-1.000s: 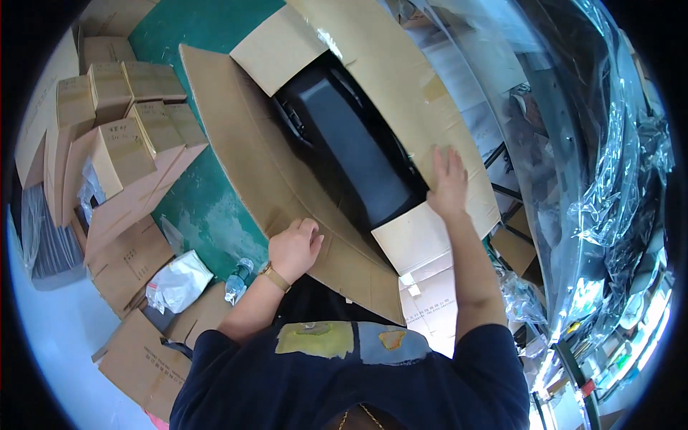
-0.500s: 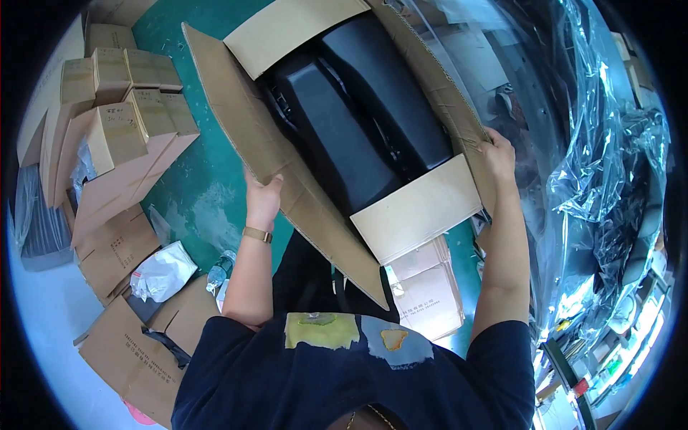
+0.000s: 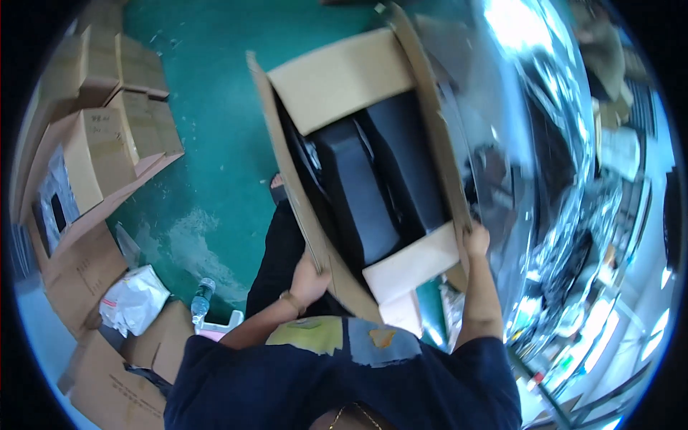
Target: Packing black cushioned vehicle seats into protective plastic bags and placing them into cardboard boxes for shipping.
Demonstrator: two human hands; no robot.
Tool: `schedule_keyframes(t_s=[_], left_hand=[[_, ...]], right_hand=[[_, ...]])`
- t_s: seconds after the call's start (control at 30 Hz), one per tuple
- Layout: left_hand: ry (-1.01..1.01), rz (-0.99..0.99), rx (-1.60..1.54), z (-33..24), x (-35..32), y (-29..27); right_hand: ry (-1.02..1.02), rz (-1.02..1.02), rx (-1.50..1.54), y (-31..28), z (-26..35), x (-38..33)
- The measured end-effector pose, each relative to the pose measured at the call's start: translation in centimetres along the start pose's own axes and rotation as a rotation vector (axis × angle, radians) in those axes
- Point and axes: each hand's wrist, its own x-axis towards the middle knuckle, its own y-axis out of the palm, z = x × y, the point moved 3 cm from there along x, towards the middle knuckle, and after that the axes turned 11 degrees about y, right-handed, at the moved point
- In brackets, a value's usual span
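Both hands, left hand (image 3: 309,278) and right hand (image 3: 476,240), grip the open cardboard box (image 3: 344,79), lifting it; next, keep it level.

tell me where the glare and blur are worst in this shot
Head view: glare blows out the shiny plastic wrap on the right, brightest at the top; that side smears with blur. The box, left hand and right hand read clearly; fisheye bends edges near the rim.
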Motion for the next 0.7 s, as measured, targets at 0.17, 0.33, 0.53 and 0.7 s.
schedule_keyframes(t_s=[0.17, 0.33, 0.53, 0.7], left_hand=[[0.02, 0.015, -0.034, 1.0, 0.1, -4.3], [-0.042, -0.105, -0.146, -0.2, 3.9, -10.2], [-0.194, -0.28, -0.25, -5.9, 12.1, -20.2], [-0.128, -0.329, -0.251, -6.8, 16.8, -28.3]], right_hand=[[0.01, -0.005, 0.079, -3.9, 4.0, -0.6], [-0.034, -0.038, 0.093, -6.7, 11.4, 1.3], [-0.175, -0.045, 0.213, -12.2, 22.0, 8.0], [-0.251, 0.095, 0.345, -15.6, 27.9, 12.8]])
